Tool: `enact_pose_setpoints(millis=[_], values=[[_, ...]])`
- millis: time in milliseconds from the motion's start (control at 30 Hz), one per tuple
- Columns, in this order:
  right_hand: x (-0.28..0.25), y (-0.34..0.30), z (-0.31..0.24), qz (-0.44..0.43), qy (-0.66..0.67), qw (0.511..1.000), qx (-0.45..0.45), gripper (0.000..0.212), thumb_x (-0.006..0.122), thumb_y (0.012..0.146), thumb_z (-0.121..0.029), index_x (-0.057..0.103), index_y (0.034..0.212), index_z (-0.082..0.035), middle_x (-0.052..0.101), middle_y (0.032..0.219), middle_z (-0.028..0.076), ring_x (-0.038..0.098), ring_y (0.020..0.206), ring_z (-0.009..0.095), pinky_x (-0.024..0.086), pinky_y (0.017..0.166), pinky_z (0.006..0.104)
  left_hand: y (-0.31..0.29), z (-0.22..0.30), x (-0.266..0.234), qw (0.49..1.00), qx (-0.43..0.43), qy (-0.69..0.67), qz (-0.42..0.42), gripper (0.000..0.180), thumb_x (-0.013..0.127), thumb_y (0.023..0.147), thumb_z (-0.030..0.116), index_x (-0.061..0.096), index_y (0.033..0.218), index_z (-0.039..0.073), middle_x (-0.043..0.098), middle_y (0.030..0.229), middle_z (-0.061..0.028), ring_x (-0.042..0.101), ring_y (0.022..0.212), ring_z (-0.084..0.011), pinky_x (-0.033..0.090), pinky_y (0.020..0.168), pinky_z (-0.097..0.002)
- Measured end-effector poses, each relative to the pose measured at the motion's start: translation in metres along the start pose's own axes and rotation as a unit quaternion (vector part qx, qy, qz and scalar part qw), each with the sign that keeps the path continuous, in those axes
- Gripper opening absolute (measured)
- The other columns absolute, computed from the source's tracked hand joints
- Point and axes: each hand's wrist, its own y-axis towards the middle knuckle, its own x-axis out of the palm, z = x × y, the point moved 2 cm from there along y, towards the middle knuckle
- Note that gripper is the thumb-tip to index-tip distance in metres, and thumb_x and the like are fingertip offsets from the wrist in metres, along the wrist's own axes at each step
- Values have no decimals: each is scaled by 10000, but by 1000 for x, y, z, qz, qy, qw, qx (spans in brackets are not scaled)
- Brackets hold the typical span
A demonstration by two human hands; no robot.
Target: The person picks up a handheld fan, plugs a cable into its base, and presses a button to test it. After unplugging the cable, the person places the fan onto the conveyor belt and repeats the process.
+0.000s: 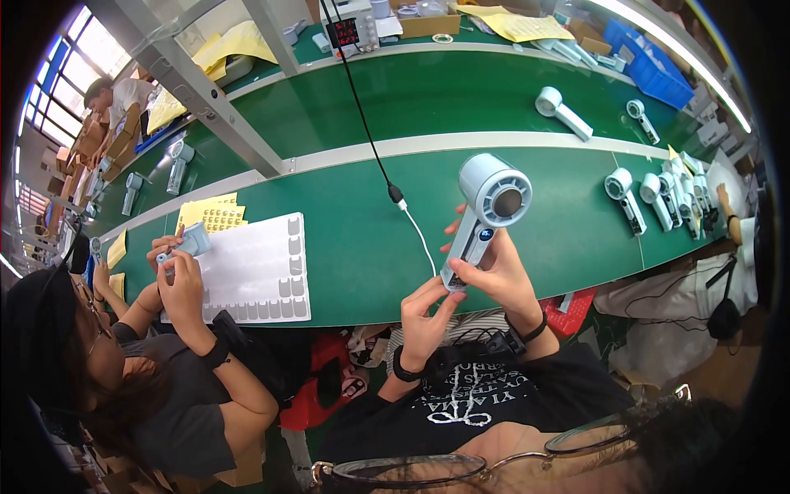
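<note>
Two hands hold a pale-blue handheld fan above a green workbench

The handheld fan (494, 191) is raised over the near edge of the smooth, slightly glossy workbench (362, 280), drum-shaped head uppermost. Its round front has slots radiating about a dark grey disc; a small round display glows on the straight, smooth handle. The right hand (502, 276) is closed around the handle, fingers behind, thumb across the front below the display. The left hand (426, 317) is narrowed to a pinch, thumb and fingertips at the handle's foot. Both wrists bend inward, each with a black band.

Just beside the fan, a thin white cable (418, 233) hangs from a black cord (360, 115); whether it is plugged in cannot be told. To the left lies a flat white sheet (247, 267) edged with grey rounded tabs, where a co-worker's hands (183, 280) hold a pale-blue part. More fans (627, 202) lie to the right.
</note>
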Motion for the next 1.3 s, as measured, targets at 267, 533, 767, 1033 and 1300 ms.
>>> enact_pose_setpoints(millis=[267, 533, 767, 1033, 1300], values=[[21, 13, -15, 197, 41, 969, -146, 903, 576, 835, 96, 10, 1498, -139, 439, 1301, 194, 606, 1034, 252, 547, 825, 361, 2, 8, 13, 987, 57, 132, 78, 115, 676, 807, -21, 670, 919, -51, 670, 914, -151, 647, 741, -274, 494, 657, -318], [17, 14, -5, 201, 15, 969, -140, 982, 586, 835, 113, -68, 1506, -182, 419, 1313, 184, 610, 942, 206, 544, 747, 310, 2, 13, 16, 975, 67, 192, 90, 109, 681, 794, -31, 664, 897, -60, 678, 917, -160, 667, 785, -279, 509, 670, -328], [-80, 3, -77, 127, 67, 954, -262, 798, 616, 872, -99, 129, 1504, -103, 521, 1236, 196, 601, 822, 183, 522, 694, 323, -11, 8, 3, 971, 71, 225, 31, 111, 684, 814, 7, 666, 908, -48, 691, 977, -161, 686, 808, -274, 540, 694, -322], [-137, 89, -46, -76, -144, 986, 46, 925, 703, 740, -91, 179, 1501, -122, 613, 1061, 158, 632, 803, 200, 506, 748, 313, 0, 6, -15, 954, 89, 274, 83, 90, 683, 831, 38, 664, 886, -30, 700, 958, -128, 687, 782, -254, 528, 658, -311], [-244, 254, 38, 219, -457, 862, -19, 937, 701, 680, -77, 168, 1450, -50, 626, 996, 265, 637, 924, 400, 513, 821, 416, 3, 8, -16, 948, 79, 298, 82, 89, 680, 844, 59, 661, 879, -20, 701, 939, -112, 671, 715, -227, 504, 588, -289]])
